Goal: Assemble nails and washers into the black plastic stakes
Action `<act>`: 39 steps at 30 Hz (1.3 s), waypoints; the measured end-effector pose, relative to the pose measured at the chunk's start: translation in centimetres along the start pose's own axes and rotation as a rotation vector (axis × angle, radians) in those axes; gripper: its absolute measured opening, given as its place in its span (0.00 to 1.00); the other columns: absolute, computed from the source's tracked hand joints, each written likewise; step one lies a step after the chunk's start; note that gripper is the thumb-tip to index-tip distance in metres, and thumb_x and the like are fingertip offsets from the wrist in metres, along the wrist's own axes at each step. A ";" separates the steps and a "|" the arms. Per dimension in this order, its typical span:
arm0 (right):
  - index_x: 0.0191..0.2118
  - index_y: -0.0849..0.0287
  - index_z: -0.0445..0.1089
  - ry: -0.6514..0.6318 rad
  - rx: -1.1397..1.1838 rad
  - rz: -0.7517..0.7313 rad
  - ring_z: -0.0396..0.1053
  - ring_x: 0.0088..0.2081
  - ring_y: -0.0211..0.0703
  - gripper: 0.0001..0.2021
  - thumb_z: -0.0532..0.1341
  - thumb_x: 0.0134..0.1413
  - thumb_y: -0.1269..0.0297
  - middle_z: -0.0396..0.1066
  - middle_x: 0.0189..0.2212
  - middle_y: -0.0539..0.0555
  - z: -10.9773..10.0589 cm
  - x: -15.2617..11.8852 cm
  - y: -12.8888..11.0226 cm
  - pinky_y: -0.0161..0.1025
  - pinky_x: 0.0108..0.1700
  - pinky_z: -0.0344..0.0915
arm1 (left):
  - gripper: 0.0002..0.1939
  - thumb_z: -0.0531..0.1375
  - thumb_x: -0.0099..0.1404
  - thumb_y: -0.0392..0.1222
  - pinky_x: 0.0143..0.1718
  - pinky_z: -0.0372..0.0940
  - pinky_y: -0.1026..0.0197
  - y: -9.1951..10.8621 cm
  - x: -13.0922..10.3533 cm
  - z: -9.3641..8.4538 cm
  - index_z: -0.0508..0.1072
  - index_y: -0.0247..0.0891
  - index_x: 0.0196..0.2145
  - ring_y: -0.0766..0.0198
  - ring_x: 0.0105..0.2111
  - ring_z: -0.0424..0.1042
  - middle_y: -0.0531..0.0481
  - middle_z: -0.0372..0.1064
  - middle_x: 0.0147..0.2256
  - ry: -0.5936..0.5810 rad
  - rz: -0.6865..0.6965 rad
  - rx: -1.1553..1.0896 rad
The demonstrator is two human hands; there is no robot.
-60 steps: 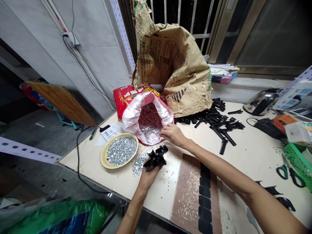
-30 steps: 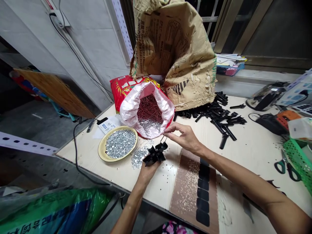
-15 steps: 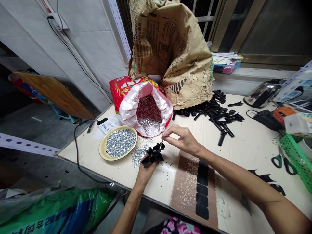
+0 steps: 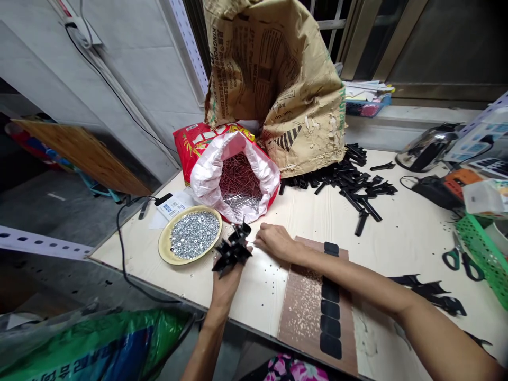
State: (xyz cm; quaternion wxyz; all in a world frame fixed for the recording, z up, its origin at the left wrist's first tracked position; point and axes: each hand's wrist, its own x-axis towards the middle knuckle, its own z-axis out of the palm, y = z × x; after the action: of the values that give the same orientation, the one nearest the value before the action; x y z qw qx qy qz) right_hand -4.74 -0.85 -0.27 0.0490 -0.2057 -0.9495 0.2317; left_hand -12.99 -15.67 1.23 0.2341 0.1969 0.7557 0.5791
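My left hand (image 4: 227, 279) is wrapped round a bunch of black plastic parts (image 4: 233, 248), held above the table near its front edge. Just right of the parts, my right hand (image 4: 274, 241) is closed low over the table, with a thin metal piece (image 4: 251, 243) faintly showing between its fingertips and the black parts. A yellow dish (image 4: 162, 253) of small metal washers (image 4: 195, 234) lies left of my left hand. Behind the hands, a red and white bag (image 4: 206, 180) lies open with many reddish and silver nails (image 4: 240, 182) inside.
A large brown paper sack (image 4: 313, 127) stands behind the nail bag, beside a pile of black parts (image 4: 353, 182). A brown board (image 4: 301, 317) bears black pads (image 4: 330, 317). Scissors (image 4: 462, 259), a green basket (image 4: 482, 262) and a kettle (image 4: 428, 148) are at the right.
My left hand and the black parts have moved left. My right hand has come down and slightly left, from above the parts to their right side. The view has shifted slightly.
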 end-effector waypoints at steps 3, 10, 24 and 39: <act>0.35 0.62 0.70 -0.038 -0.082 0.037 0.68 0.39 0.43 0.06 0.56 0.57 0.70 0.70 0.39 0.58 1.6 0.3 -0.9 0.37 0.39 0.62 | 0.20 0.68 0.45 0.42 0.48 0.65 0.52 -0.2 0.0 0.7 0.75 0.35 0.38 0.52 0.44 0.72 0.44 0.76 0.40 -0.033 0.007 -0.057; 0.54 0.64 0.58 0.315 0.314 0.107 0.69 0.30 0.38 0.17 0.50 0.60 0.71 0.69 0.31 0.53 -3.2 -1.1 1.7 0.36 0.33 0.66 | 0.21 0.68 0.45 0.46 0.44 0.66 0.54 0.0 0.7 1.2 0.76 0.34 0.37 0.52 0.42 0.73 0.43 0.76 0.38 -0.061 -0.118 -0.071; 0.45 0.56 0.64 0.477 0.639 -0.181 0.71 0.37 0.37 0.11 0.59 0.56 0.67 0.72 0.36 0.51 -5.4 -2.8 -2.3 0.38 0.42 0.68 | 0.19 0.64 0.50 0.44 0.39 0.67 0.55 -1.0 1.1 3.0 0.74 0.35 0.40 0.53 0.38 0.72 0.47 0.75 0.35 -0.338 0.050 0.011; 0.35 0.61 0.74 0.213 -0.253 -0.073 0.62 0.41 0.46 0.12 0.56 0.60 0.61 0.70 0.35 0.58 -4.2 5.7 1.9 0.41 0.42 0.58 | 0.11 0.64 0.48 0.43 0.38 0.66 0.57 -1.0 1.1 1.0 0.74 0.37 0.31 0.56 0.34 0.72 0.48 0.74 0.31 -0.225 0.104 0.006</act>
State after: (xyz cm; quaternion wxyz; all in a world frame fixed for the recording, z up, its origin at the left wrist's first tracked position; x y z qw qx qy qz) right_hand -8.47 4.80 2.59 0.1314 -0.1990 -0.9674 0.0850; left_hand -13.30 -14.56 -0.04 0.2866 0.3003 0.7151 0.5625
